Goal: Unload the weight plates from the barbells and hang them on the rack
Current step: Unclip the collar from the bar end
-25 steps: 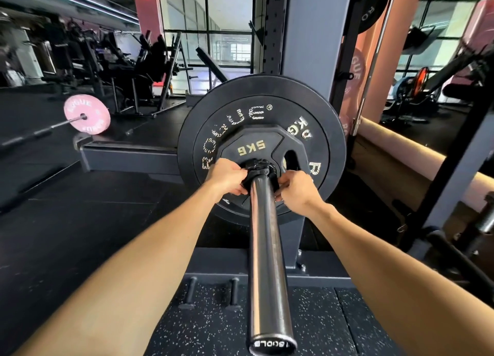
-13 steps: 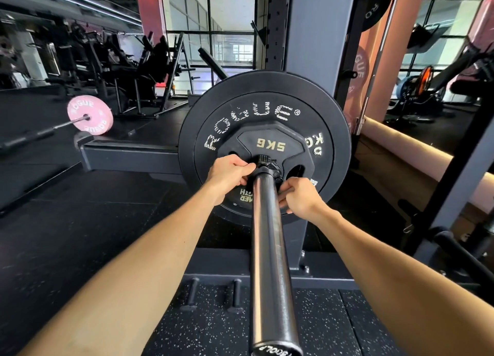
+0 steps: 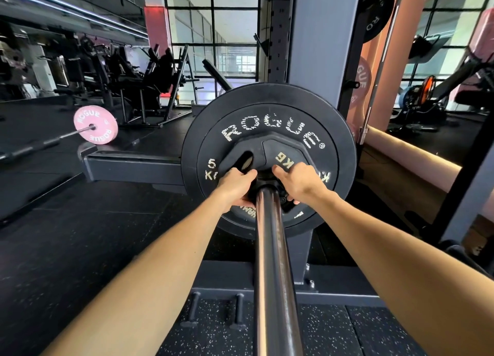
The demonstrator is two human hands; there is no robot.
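Black small plate (image 3: 270, 152) on the barbell sleeve (image 3: 275, 275) is being gripped by both hands, left hand (image 3: 236, 186) and right hand (image 3: 300, 182) curling round its edges.

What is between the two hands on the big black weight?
In the head view, the shiny barbell sleeve runs between the left hand and the right hand, with its black collar against the small 5 kg plate.
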